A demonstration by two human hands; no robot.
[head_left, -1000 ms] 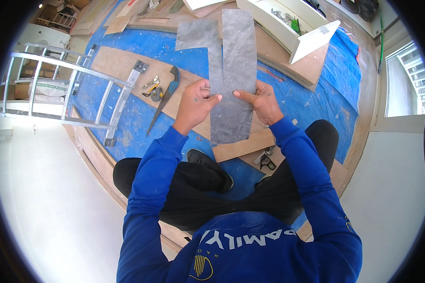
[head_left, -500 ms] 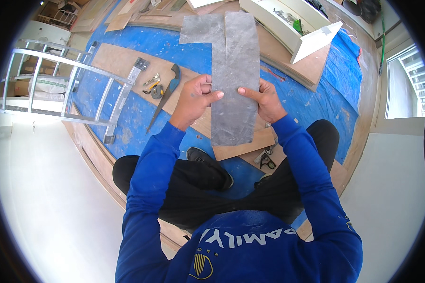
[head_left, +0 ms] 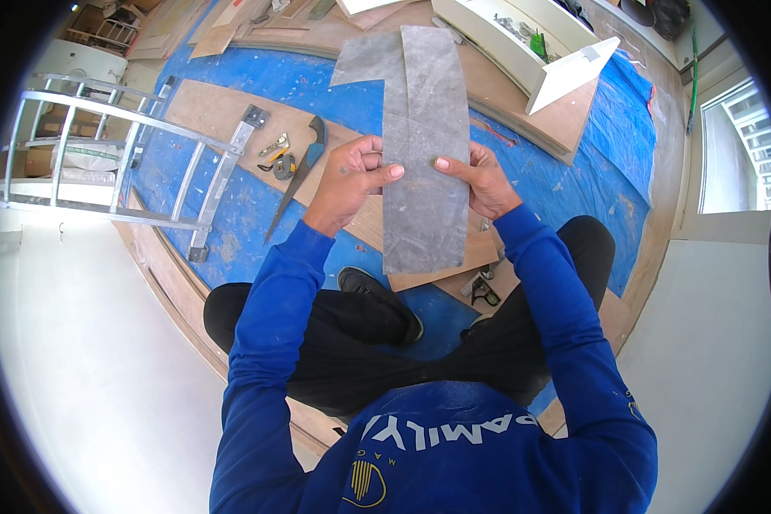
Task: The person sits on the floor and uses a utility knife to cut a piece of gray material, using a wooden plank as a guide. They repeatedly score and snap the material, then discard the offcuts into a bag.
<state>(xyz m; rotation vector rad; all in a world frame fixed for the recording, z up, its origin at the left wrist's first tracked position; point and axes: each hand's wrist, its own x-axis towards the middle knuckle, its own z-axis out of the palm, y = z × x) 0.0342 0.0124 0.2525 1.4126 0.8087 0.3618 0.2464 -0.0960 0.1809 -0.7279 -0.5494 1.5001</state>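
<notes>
Two thin grey mottled sheet pieces (head_left: 426, 206) lie one over the other, held up in front of me between both hands. The back one has a tab (head_left: 364, 60) jutting left at its far end; a long strip (head_left: 433, 77) overlaps it on the right. My left hand (head_left: 351, 182) grips the left edge, thumb on top and fingers curled behind. On the opposite edge, my right hand (head_left: 486, 182) pinches with its thumb on the front face. The fingers behind the sheets are partly hidden. Beneath their near end lies a small wooden board (head_left: 445, 265).
A handsaw (head_left: 298, 176), a tape measure (head_left: 284, 167) and a yellow knife (head_left: 274, 154) lie on a long board to the left. An aluminium ladder (head_left: 188, 184) stands beyond them. Far right, a white box-shaped unit (head_left: 488, 34) rests on stacked boards over blue sheeting (head_left: 608, 188).
The far end of the grey pieces has tilted; the front strip's left edge has shifted left over the back piece. The tab now slants, and the near end reaches slightly lower. Both hands keep their grip.
</notes>
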